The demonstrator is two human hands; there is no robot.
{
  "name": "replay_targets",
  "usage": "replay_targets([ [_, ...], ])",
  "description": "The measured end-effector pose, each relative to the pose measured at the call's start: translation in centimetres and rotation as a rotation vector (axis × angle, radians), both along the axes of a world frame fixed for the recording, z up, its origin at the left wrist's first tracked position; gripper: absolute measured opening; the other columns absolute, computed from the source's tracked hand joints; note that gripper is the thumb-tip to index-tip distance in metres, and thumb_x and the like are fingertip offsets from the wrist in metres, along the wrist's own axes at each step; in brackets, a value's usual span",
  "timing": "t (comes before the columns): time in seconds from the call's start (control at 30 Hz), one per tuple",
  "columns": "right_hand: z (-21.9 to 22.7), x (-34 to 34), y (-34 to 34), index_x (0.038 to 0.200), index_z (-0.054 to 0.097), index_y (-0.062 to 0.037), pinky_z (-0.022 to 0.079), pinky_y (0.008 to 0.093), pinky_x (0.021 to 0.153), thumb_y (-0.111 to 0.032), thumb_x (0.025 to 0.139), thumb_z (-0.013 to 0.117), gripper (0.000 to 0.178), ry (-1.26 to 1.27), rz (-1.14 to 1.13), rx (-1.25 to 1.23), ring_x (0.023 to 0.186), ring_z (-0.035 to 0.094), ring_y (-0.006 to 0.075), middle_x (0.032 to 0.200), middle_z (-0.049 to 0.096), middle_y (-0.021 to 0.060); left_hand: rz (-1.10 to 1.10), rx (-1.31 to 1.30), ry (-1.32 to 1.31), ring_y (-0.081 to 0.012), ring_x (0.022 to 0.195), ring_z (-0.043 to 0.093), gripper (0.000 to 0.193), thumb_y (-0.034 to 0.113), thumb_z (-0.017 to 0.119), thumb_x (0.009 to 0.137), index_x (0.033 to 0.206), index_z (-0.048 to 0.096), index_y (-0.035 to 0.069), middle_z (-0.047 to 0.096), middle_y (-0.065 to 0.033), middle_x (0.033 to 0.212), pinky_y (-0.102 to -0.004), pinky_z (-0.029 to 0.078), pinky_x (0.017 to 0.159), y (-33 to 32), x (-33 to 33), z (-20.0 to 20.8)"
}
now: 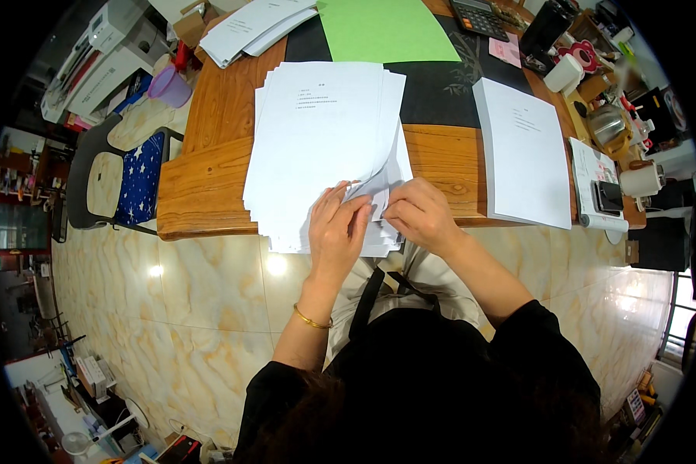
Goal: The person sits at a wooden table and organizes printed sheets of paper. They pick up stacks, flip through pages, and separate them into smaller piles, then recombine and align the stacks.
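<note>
In front of me, an uneven stack of printed white sheets [317, 139] overhangs the table's near edge. Its lower right corner curls up, showing paper edges underneath. My left hand [337, 220], with a gold bangle at the wrist, is closed at that lifted corner, its fingers holding the upper sheets back. Beside it, my right hand [421, 214] pinches at the edge of the lower sheets with thumb and forefinger. The fingertips partly hide how many sheets each hand grips. A neat second paper stack [524, 158] lies to the right.
The wooden table [209, 182] carries a black mat [441, 93], a green sheet [390, 31], more papers [251, 31] and a calculator [479, 17]. At right are a steel pot [607, 124] and a black device [609, 196]. A chair [131, 174] stands left.
</note>
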State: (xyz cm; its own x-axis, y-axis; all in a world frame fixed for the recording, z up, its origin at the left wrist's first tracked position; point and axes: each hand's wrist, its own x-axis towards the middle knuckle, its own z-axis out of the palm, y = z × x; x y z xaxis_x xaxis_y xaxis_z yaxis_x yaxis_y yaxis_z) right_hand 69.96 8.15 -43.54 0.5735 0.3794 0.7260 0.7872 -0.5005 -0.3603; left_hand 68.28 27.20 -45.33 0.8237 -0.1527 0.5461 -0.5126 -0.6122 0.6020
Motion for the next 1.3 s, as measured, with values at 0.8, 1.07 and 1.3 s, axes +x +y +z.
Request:
replay_targets([
  [0.8,0.8,0.9,-0.8,0.081,0.059,-0.0101,0.045,0.0368,0.081,-0.004,0.062,0.076,0.027,0.170,0.003,-0.088,0.092,0.053,0.0255,0.095,0.058,0.0044,-0.058,0.061,-0.016,-0.0325,0.122,0.058,0.028,0.001,0.066,0.084,0.111,0.070,0.004,0.066,-0.0127,0.123,-0.0479,0.042,0.107,0.3,0.1,0.4],
  [1.07,0.4,0.8,-1.0,0.080,0.058,-0.0095,0.047,0.0382,0.083,-0.003,0.062,0.077,0.027,0.176,0.019,-0.115,0.097,0.054,0.0276,0.101,0.059,0.0059,-0.056,0.066,-0.014,-0.0319,0.123,0.058,0.028,0.003,0.069,0.083,0.112,0.070,0.004,0.066,-0.0122,0.124,-0.0475,0.042,0.107,0.4,0.0,0.4],
  [1.3,0.2,0.9,-0.7,0.080,0.059,-0.0091,0.048,0.0366,0.078,-0.003,0.068,0.075,0.020,0.080,0.103,-0.071,0.094,0.058,0.0253,0.091,0.063,0.0034,-0.051,0.071,-0.020,-0.0310,0.123,0.058,0.033,0.013,0.078,0.080,0.111,0.070,0.004,0.065,-0.0109,0.126,-0.0468,0.042,0.106,0.2,0.0,0.3],
])
